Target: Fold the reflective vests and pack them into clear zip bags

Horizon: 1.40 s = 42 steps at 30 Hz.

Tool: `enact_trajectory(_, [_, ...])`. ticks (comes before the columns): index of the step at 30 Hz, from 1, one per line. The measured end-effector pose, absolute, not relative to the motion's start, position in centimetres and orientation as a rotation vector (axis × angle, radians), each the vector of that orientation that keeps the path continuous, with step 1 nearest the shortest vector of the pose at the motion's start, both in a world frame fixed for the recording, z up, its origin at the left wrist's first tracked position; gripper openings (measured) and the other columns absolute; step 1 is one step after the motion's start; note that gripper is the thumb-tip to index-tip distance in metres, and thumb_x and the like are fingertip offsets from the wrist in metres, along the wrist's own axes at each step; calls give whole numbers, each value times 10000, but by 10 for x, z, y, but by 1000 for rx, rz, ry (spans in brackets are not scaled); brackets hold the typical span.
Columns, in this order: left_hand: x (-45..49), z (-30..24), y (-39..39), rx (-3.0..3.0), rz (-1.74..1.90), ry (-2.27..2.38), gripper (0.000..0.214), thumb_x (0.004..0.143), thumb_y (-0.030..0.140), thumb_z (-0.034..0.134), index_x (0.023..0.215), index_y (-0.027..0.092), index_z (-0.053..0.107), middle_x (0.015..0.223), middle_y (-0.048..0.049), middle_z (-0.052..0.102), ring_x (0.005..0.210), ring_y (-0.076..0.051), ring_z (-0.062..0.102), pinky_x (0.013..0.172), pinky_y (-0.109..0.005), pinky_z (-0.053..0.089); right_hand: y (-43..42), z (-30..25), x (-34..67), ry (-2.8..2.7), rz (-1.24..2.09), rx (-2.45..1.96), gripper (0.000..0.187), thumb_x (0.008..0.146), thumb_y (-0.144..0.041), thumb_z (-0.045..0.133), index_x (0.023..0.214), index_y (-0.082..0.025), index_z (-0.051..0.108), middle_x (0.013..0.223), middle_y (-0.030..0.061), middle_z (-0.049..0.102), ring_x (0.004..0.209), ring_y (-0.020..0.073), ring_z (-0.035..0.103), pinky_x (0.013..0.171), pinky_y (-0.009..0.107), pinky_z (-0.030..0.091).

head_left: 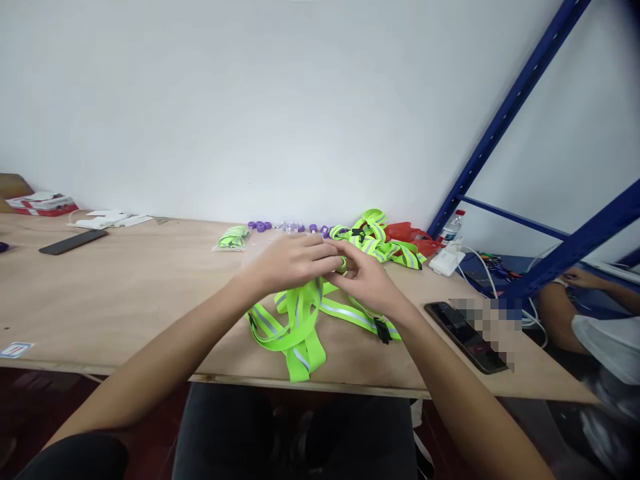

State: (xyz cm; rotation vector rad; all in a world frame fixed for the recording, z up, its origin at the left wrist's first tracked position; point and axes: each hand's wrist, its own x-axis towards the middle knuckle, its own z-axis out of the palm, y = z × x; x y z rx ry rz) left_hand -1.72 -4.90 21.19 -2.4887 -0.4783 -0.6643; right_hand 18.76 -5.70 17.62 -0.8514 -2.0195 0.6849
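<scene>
A neon yellow-green reflective strap (pixel 303 323) with a silver stripe lies in loose loops on the table, its upper part raised between my hands. My left hand (pixel 295 261) bends over the strap from above, fingers closed on it. From the other side my right hand (pixel 369 277) pinches a small curled bit of the strap, and its fingertips meet those of the left. A black buckle (pixel 383 331) rests on the tabletop by my right wrist. Part of the strap is hidden behind the fingers.
More reflective straps (pixel 373 237) are heaped behind my right hand, beside a red plastic bag (pixel 407 233). A clear bagged strap (pixel 233 237) and purple rolls (pixel 260 226) stand near the wall. A phone (pixel 465 337) lies right; blue shelving and another person's arm (pixel 560 310) are beyond.
</scene>
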Motion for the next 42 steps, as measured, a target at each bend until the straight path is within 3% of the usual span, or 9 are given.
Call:
enact_trajectory(3, [-12,190,-45,-2546,-941,-520,187,1040,254,457,1073,214,637,1014,-73,739,917,-212,679,794,-334,532,-38,159,205,-1979,463,-960,164,866,-301,639,981,-226,729,911,17,727,799,195,655,726,314,550])
enact_trajectory(7, [-36,162,-31,-2730,-1046,-937,265,1027,360,459,1176,199,608,1126,-108,716,1002,-258,682,857,-378,529,-12,123,263,-1527,505,-1108,315,828,-475,663,993,-206,665,881,32,702,731,202,664,634,330,564])
enact_trajectory(12, [-76,130,-17,-3138,-696,-1583,440,1014,538,387,1168,213,639,1196,-95,701,1069,-277,653,907,-372,496,-7,89,328,-1231,350,-1415,541,753,-466,683,1220,-215,576,1339,142,604,1013,267,672,807,420,572])
enact_trajectory(15, [-85,110,-12,-3401,-388,-1786,544,875,630,601,1220,211,618,1221,-82,678,1085,-269,628,900,-327,483,-16,78,330,-1251,184,-1522,555,771,-449,650,1262,-199,576,1363,169,588,1131,309,635,890,472,544])
enact_trajectory(21, [-76,77,-5,-3711,-177,-1691,367,655,442,805,852,186,632,823,12,613,739,-170,551,626,-244,408,-42,73,267,-1848,156,-1235,228,916,-408,576,1008,-239,697,1050,90,749,1023,281,689,945,457,529])
enact_trajectory(24, [-70,73,-6,-3673,-356,-1583,227,720,330,710,683,178,546,683,35,516,612,-128,444,561,-244,325,-53,69,224,-2164,265,-1102,192,930,-369,607,1052,-263,709,1078,77,755,1047,280,690,965,445,524])
enact_trajectory(30, [-53,75,-17,-3342,-1110,-1537,191,908,349,518,820,180,539,762,14,531,728,-152,477,696,-265,365,-46,64,164,-2270,494,-1094,559,877,-316,661,1406,-260,491,1330,102,657,1183,275,638,976,432,509])
enact_trajectory(35, [-42,69,-23,-3094,-1836,-1510,181,878,352,581,838,186,520,791,8,557,761,-164,526,689,-255,407,-26,81,147,-1986,635,-1078,61,885,-246,549,946,-249,543,913,18,685,845,209,669,758,342,513])
enact_trajectory(42, [-33,54,-21,-3154,-1706,-1388,105,839,288,551,840,187,522,829,-25,611,764,-191,555,707,-299,448,-17,121,158,-1437,642,-750,223,789,-161,584,823,-254,385,868,-24,505,684,120,551,613,264,457])
